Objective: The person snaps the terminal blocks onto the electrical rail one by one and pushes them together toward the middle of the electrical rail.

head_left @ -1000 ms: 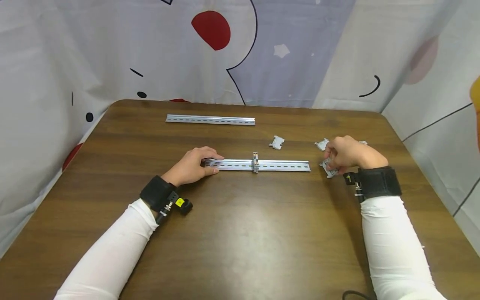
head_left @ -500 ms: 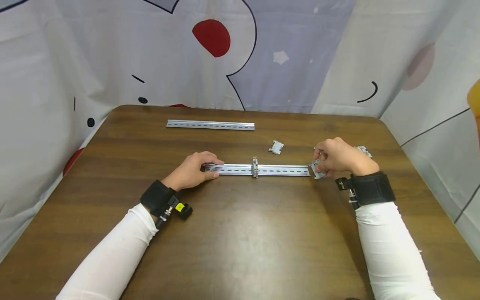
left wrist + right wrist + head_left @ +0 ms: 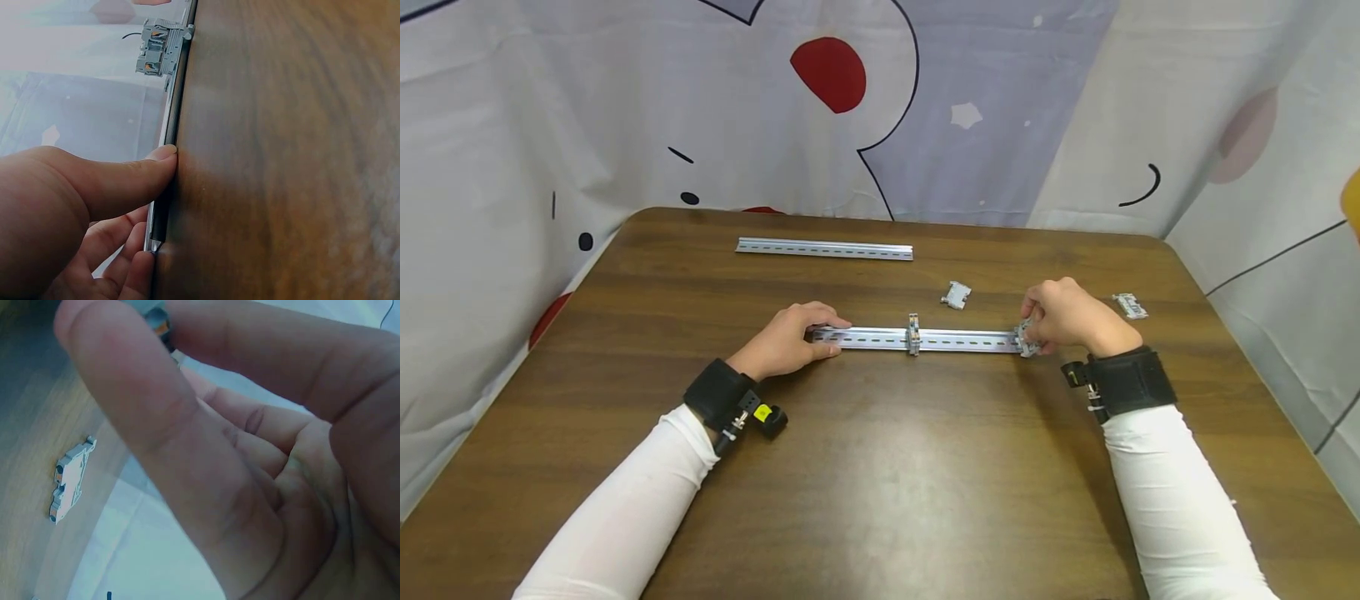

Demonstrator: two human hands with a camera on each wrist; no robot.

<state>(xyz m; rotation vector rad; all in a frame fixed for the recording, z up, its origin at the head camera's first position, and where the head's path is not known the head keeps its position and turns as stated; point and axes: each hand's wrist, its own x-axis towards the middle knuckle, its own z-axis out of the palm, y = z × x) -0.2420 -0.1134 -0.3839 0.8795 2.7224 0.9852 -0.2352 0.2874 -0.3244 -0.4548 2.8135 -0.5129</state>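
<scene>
A slotted metal DIN rail lies across the table, its left end between the thumb and fingers of my left hand. Grey terminal blocks stand upright on the rail near its middle; orange spots show on these blocks in the left wrist view. My right hand pinches another grey terminal block at the rail's right end. Whether that block is seated on the rail, I cannot tell. Fingers mostly cover it in the right wrist view, where only a dark and orange bit shows.
A second DIN rail lies farther back on the wooden table. One loose terminal block rests behind the first rail, another right of my right hand. A printed cloth hangs behind the table.
My right hand has moved left, carrying the terminal block from the table to the rail's right end. Another loose block near that hand is now hidden. The left hand keeps its place.
</scene>
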